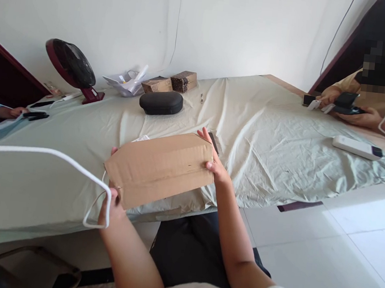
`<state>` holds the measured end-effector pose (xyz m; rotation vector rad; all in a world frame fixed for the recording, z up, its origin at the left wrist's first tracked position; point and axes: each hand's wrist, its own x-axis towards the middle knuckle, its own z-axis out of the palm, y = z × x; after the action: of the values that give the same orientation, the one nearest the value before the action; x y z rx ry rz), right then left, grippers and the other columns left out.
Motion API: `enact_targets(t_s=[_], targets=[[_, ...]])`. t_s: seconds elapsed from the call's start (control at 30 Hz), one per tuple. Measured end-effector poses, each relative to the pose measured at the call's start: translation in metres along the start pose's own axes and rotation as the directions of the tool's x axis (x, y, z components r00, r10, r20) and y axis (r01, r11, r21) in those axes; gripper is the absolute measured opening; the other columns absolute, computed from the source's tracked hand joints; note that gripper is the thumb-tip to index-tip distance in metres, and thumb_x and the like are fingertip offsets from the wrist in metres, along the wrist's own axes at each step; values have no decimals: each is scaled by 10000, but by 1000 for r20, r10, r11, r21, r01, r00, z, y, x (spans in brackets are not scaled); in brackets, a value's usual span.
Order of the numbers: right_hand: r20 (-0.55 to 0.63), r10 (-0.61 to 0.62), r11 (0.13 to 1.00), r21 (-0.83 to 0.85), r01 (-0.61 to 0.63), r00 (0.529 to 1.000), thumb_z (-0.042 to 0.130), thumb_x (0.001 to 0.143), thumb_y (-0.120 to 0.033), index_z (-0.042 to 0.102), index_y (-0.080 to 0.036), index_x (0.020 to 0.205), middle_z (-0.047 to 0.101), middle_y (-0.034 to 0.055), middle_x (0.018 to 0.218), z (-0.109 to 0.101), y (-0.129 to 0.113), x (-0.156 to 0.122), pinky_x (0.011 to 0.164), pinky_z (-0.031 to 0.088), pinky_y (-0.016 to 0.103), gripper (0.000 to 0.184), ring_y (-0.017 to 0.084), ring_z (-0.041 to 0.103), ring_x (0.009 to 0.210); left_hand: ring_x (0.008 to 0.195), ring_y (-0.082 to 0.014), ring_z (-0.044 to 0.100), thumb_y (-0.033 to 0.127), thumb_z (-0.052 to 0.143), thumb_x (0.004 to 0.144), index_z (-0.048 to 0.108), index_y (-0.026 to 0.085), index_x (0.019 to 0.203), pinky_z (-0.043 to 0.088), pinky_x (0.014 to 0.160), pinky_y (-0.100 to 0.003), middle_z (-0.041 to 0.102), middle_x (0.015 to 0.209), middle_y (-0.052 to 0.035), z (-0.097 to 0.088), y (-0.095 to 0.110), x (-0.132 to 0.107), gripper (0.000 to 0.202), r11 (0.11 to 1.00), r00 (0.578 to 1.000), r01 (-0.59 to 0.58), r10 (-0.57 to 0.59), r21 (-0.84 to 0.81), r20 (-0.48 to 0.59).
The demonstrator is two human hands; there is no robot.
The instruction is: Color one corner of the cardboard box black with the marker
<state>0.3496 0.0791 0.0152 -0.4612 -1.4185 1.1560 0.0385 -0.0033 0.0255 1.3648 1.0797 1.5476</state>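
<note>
A brown cardboard box (162, 170) is held tilted in front of me, above the near edge of the cloth-covered table. My left hand (113, 202) grips its left end, with the thumb at the lower corner and part of the fingers hidden behind it. At the right end, my right hand (216, 160) presses its thumb on the near face while the fingers reach up along the far side. A white label (140, 138) peeks out over the top edge. Behind my right fingers lies a dark flat object (214, 142), partly hidden. A white cable (57, 152) crosses before my left hand.
On the table (265, 138) stand a black case (161, 102), two patterned boxes (184, 81), a plastic bag (130, 82) and a fan (75, 67). A white device (356, 147) lies right. Co-workers' hands (363, 117) appear at right and left.
</note>
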Motion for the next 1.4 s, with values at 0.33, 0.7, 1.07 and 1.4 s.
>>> enact_targets(t_s=[0.33, 0.7, 1.07, 1.4], targets=[[-60, 335, 917, 250, -311, 940, 485, 929, -888, 575, -354, 1588, 521, 24, 1705, -1, -9, 0, 1344, 321, 549, 853, 328, 532, 1548, 1669, -436, 269, 706, 921, 622, 212, 517, 1707, 285, 1350, -617, 286, 1793, -41, 5, 17, 14, 1310, 930, 933, -319, 275, 184, 232], [-220, 380, 915, 234, -330, 898, 764, 818, -547, 494, -336, 1615, 606, 52, 1610, 2, -14, 2, 1206, 494, 554, 867, 371, 626, 1419, 1711, -347, 197, 880, 787, 695, 390, 556, 1648, 299, 1373, -512, 263, 1823, 89, 30, 24, 2, 1082, 992, 996, 65, -58, -103, 73], [13, 179, 983, 21, -180, 984, 887, 742, -636, 249, -350, 1740, 469, 81, 1721, -14, -4, -4, 1309, 388, 514, 1218, 367, 439, 1597, 1255, -310, 653, 428, 1013, 459, 528, 344, 1582, 555, 1081, -416, 690, 1363, -45, 16, 3, 24, 1226, 990, 984, -107, 93, -87, -152], [-260, 202, 956, 262, -132, 944, 869, 549, -807, 376, -340, 1687, 606, 91, 1603, 4, 12, -1, 1225, 503, 578, 1325, 393, 523, 1535, 1518, -383, 516, 559, 936, 698, 373, 348, 1675, 439, 1280, -564, 533, 1625, -105, 17, 4, 17, 1148, 967, 981, -188, 176, 172, 85]])
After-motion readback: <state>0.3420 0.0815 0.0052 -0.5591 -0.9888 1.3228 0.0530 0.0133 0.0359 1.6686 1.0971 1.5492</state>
